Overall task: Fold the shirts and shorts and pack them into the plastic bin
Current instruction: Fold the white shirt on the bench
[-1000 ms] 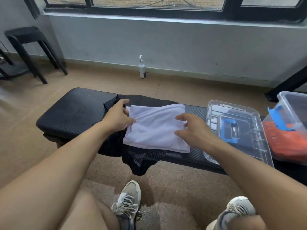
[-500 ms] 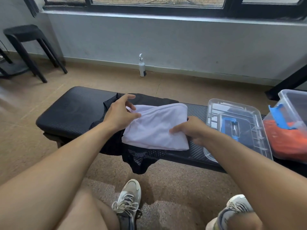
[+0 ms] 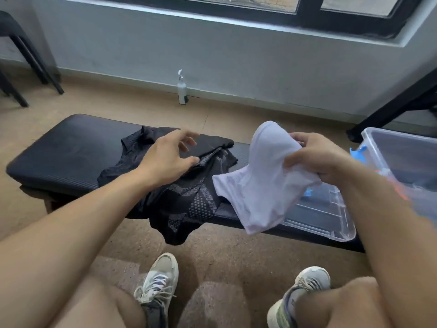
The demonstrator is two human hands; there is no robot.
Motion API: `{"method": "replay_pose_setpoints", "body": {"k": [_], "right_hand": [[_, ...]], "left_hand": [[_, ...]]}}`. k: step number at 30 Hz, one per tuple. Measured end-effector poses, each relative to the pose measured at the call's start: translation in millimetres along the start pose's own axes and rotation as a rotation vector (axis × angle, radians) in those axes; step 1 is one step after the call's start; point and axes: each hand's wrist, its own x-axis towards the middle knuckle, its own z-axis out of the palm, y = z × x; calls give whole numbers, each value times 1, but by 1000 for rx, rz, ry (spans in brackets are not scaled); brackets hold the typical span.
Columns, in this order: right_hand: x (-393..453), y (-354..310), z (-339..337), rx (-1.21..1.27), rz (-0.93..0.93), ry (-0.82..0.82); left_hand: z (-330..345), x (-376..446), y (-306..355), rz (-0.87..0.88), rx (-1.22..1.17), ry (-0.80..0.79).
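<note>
My right hand (image 3: 314,155) grips a folded white garment (image 3: 260,183) and holds it in the air above the right part of the black bench (image 3: 59,147). The cloth hangs down in front of the clear bin lid (image 3: 326,216). My left hand (image 3: 170,155) hovers with loosely spread fingers over a crumpled black garment (image 3: 186,188) that lies on the bench and droops over its front edge. The clear plastic bin (image 3: 402,152) stands at the far right, with a blue latch and something orange inside.
A white spray bottle (image 3: 182,88) stands on the floor by the wall. Black stool legs (image 3: 30,58) are at the far left, and a black slanted frame (image 3: 397,102) at the right. My shoes (image 3: 158,280) rest on the floor below the bench.
My right hand has lifted the white garment off the black one and carried it right toward the bin. My left hand let go of it and now hovers over the black garment.
</note>
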Motion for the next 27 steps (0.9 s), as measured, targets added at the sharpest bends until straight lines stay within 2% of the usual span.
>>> {"method": "replay_pose_setpoints", "body": {"k": [6,13,14,17,19,22,27], "right_hand": [[-3,-1,33,-353,-123,4],[-24,-12,92,-679,-196,-191],[-25,-12,95,-648,-184,-232],[-24,-14,87,-341,-47,-334],[-15,-11,69,-378,-84,-209],[-1,3,45,-615,-67,8],[0,12,50,-712,86,-151]], "left_hand": [[13,-1,9,19,16,-105],[24,-1,17,21,-23,-152],[26,-1,19,23,-21,-162],[33,-3,23,24,4,-204],[38,-4,25,32,34,-220],[43,-4,30,52,80,-214],[51,-6,36,137,185,-304]]}}
